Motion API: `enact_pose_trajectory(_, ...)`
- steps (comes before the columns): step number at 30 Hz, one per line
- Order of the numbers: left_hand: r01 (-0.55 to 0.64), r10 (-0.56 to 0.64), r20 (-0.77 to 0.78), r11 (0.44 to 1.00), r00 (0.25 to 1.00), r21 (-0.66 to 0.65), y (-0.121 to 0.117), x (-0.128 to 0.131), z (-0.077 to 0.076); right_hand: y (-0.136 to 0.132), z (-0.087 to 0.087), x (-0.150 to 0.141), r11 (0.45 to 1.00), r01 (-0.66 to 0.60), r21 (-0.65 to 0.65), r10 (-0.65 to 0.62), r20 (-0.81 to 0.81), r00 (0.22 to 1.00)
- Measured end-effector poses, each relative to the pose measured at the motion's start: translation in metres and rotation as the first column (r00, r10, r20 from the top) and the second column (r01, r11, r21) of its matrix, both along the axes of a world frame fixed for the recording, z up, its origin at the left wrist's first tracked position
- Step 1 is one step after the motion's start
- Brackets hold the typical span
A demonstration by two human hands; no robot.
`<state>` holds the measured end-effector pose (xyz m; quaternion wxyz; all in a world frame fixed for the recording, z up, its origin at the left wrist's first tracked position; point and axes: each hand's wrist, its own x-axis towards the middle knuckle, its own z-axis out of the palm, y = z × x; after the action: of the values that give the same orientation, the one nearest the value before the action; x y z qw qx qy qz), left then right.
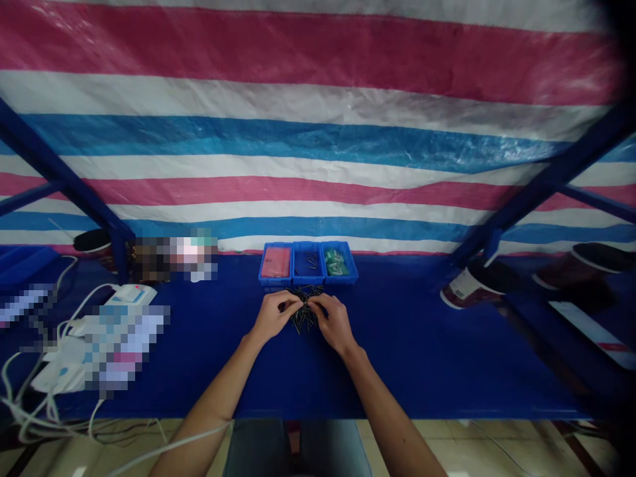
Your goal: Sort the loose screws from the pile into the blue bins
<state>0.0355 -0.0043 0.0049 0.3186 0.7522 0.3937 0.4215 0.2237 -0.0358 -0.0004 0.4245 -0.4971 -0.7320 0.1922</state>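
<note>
My left hand [279, 313] and my right hand [332, 319] meet over a pile of thin dark pieces [304, 320], shaped like screws or short pins, on the blue tabletop [407, 358]. The fingertips of both hands are pinched together close to each other above the pile. Whatever lies between them is too small to make out. Just behind the pile stand three joined blue trays. Pink sheets or bags [276, 262] fill the left tray [262, 273], several dark thin pieces lie in the middle tray [302, 270], and green-and-white small packets [336, 260] are in the right tray [352, 270].
White power strips [74, 358] with tangled cables cover the table's left side. A dark cup [467, 285] stands at the right, with another cup [571, 265] and a phone-like slab [591, 331] beyond it. Blue frame posts [527, 179] and a striped sheet [318, 152] close off the back.
</note>
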Motion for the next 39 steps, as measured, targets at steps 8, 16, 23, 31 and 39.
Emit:
enact_pose_trajectory(8,-0.006,0.006,-0.012,1.000,1.000,-0.011,-0.0006,0.0001,0.0012,0.0002,-0.0002,0.0000,1.000,0.005,0.003,-0.005,0.004,1.000)
enact_pose_trajectory(16,0.001,-0.001,-0.013,1.000,1.000,-0.011,-0.0001,-0.0006,0.0008,0.0009,-0.0019,-0.0001,1.000,-0.003,-0.021,0.003,-0.005,1.000)
enact_pose_trajectory(23,0.011,-0.012,-0.009,1.000,1.000,-0.009,-0.0005,-0.0005,0.0025,0.0001,0.0010,-0.0007,1.000,0.010,0.007,-0.010,-0.006,1.000)
enact_pose_trajectory(31,0.013,-0.013,-0.004,1.000,1.000,-0.013,-0.0006,-0.0004,0.0012,0.0002,0.0014,-0.0005,1.000,-0.001,0.017,0.001,-0.021,1.000)
enact_pose_trajectory(39,0.006,-0.007,-0.011,1.000,1.000,-0.029,-0.0011,-0.0006,0.0024,0.0004,0.0014,-0.0009,1.000,-0.003,0.006,0.003,-0.018,1.000)
